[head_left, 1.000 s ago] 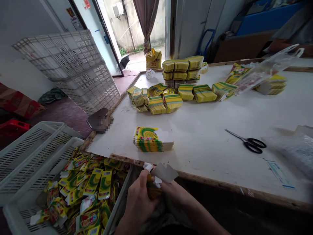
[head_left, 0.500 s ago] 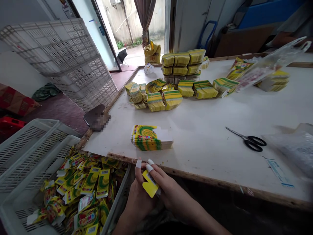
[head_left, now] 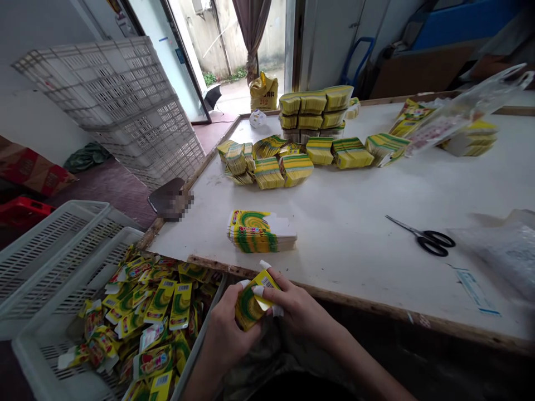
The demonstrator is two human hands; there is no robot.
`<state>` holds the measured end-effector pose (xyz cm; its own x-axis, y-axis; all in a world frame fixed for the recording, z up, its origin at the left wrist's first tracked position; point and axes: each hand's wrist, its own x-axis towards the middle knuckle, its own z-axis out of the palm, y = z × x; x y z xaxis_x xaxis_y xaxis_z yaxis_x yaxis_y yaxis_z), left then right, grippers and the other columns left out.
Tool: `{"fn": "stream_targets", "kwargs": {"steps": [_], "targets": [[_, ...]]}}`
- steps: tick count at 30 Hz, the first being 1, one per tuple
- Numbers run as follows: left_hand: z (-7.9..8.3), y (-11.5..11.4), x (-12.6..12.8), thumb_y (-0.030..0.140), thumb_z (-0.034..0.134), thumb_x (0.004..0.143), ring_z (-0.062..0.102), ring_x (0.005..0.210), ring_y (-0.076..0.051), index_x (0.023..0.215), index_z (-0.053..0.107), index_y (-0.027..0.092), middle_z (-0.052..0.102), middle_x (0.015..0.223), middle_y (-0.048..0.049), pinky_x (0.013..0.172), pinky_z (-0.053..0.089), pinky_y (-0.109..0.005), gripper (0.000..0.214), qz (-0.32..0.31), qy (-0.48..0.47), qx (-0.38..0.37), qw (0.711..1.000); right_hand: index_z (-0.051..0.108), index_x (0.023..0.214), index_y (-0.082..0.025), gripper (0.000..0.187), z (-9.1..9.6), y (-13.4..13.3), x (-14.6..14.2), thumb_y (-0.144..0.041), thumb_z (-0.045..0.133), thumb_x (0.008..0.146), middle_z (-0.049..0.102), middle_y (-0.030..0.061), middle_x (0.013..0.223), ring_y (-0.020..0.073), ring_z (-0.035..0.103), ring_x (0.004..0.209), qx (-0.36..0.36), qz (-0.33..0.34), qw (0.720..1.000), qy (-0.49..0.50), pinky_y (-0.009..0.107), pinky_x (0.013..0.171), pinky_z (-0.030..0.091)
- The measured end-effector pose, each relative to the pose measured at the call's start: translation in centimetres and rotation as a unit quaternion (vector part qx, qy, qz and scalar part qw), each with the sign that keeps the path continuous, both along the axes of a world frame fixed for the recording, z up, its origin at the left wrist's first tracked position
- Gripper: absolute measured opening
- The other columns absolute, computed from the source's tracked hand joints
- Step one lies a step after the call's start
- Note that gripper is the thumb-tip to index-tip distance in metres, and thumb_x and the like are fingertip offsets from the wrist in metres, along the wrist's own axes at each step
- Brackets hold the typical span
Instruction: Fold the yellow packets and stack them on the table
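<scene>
Both hands grip one small yellow and green carton (head_left: 247, 307) just off the table's front edge. My left hand (head_left: 228, 322) wraps around its body from the left. From the right, my right hand (head_left: 288, 298) presses its fingers, white covers on their tips, on the end with the barcode. Straight ahead on the table lies a stack of flat cartons (head_left: 253, 231) with a white flap at its right. Down to the left, a pale plastic crate (head_left: 39, 340) is heaped with folded cartons (head_left: 156, 323).
Bundled flat cartons (head_left: 298, 167) stand in rows at the back of the white table (head_left: 346, 223). Black-handled scissors (head_left: 434, 242) and a clear plastic bag (head_left: 501, 250) lie on the right. Tall stacked crates (head_left: 121, 94) stand left. A dark scoop-like object (head_left: 165, 197) rests on the left edge.
The carton has turned in my hands, so its green swirl face and barcode end now show. My right hand has shifted slightly right and up. The view has swung a little left.
</scene>
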<state>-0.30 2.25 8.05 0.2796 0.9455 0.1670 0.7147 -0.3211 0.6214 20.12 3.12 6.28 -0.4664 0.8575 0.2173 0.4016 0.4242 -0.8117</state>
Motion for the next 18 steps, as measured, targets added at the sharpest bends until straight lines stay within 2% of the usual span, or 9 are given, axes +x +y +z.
{"fn": "stream_targets", "kwargs": {"steps": [2,4,8,10,12,14,15,16,18], "targets": [[0.6,0.3,-0.3,0.029,0.069,0.073,0.068,0.093,-0.025,0.118,0.050,0.021,0.068,0.106,-0.0079,0.078,0.055,-0.032,0.049,-0.021,0.003,-0.008,1.000,0.068,0.115,-0.019,0.034,0.9,0.6,0.7,-0.007,0.054,0.087,0.045,0.0183,0.146,0.0243,0.061,0.117,-0.007,0.030,0.999,0.012,0.032,0.093,0.050],[1.0,0.6,-0.4,0.029,0.070,0.073,0.068,0.094,-0.025,0.121,0.050,0.021,0.068,0.108,-0.0077,0.080,0.055,-0.032,0.052,-0.042,0.009,-0.013,0.999,0.070,0.109,-0.021,0.031,1.8,1.0,1.2,-0.006,0.056,0.085,0.052,0.0145,0.139,0.0215,0.062,0.114,-0.012,0.061,0.998,0.031,0.030,0.092,0.050],[0.8,0.6,-0.1,0.030,0.067,0.075,0.069,0.094,-0.026,0.123,0.050,0.022,0.069,0.108,-0.0078,0.079,0.055,-0.032,0.051,-0.043,0.019,-0.009,0.999,0.074,0.094,-0.020,0.027,1.9,0.9,0.4,-0.004,0.064,0.074,0.054,0.0134,0.136,0.0263,0.059,0.120,-0.032,0.013,0.996,0.081,0.034,0.094,0.050],[0.3,0.5,-0.4,0.030,0.066,0.076,0.068,0.096,-0.026,0.123,0.050,0.022,0.068,0.109,-0.0085,0.081,0.056,-0.033,0.051,-0.021,0.020,-0.005,1.000,0.071,0.102,-0.020,0.032,1.3,0.6,-0.5,-0.006,0.064,0.075,0.047,0.0149,0.144,0.0289,0.051,0.128,-0.041,-0.014,0.993,0.106,0.037,0.098,0.047],[-0.2,0.4,-1.8,0.033,0.067,0.076,0.068,0.099,-0.027,0.124,0.049,0.022,0.068,0.111,-0.0091,0.082,0.056,-0.035,0.053,0.006,0.021,-0.018,1.000,0.059,0.127,-0.021,0.050,0.8,0.7,-1.2,-0.013,0.067,0.078,0.040,0.0167,0.149,0.0302,0.044,0.134,-0.034,-0.016,0.991,0.129,0.040,0.102,0.044],[-0.6,0.5,-4.4,0.038,0.067,0.076,0.066,0.103,-0.030,0.125,0.049,0.023,0.067,0.114,-0.0097,0.086,0.055,-0.039,0.054,0.055,0.028,-0.028,0.998,0.040,0.143,-0.022,0.069,1.0,1.6,-1.3,-0.020,0.069,0.080,0.043,0.0175,0.146,0.0290,0.049,0.128,-0.006,-0.044,0.988,0.151,0.040,0.099,0.047],[-0.7,0.6,-5.9,0.041,0.067,0.075,0.065,0.104,-0.032,0.124,0.050,0.023,0.066,0.113,-0.0101,0.088,0.054,-0.043,0.055,0.099,0.035,-0.018,0.994,0.036,0.144,-0.022,0.070,1.4,2.3,-1.2,-0.020,0.067,0.082,0.048,0.0168,0.141,0.0273,0.054,0.121,0.015,-0.074,0.985,0.152,0.039,0.096,0.050],[-0.7,0.8,-7.4,0.045,0.070,0.071,0.061,0.109,-0.036,0.122,0.052,0.022,0.064,0.114,-0.0121,0.094,0.049,-0.050,0.059,0.153,0.048,-0.001,0.987,0.037,0.142,-0.022,0.064,1.9,3.3,-1.0,-0.018,0.064,0.083,0.052,0.0154,0.134,0.0258,0.057,0.114,0.039,-0.115,0.982,0.143,0.038,0.092,0.051],[-0.5,0.9,-10.0,0.056,0.077,0.056,0.050,0.118,-0.048,0.122,0.053,0.016,0.059,0.120,-0.0187,0.100,0.039,-0.063,0.081,0.277,0.062,0.046,0.958,0.044,0.135,-0.020,0.052,3.0,5.6,-0.6,-0.012,0.057,0.085,0.058,0.0131,0.122,0.0255,0.057,0.108,0.082,-0.202,0.973,0.079,0.039,0.091,0.050]]}}
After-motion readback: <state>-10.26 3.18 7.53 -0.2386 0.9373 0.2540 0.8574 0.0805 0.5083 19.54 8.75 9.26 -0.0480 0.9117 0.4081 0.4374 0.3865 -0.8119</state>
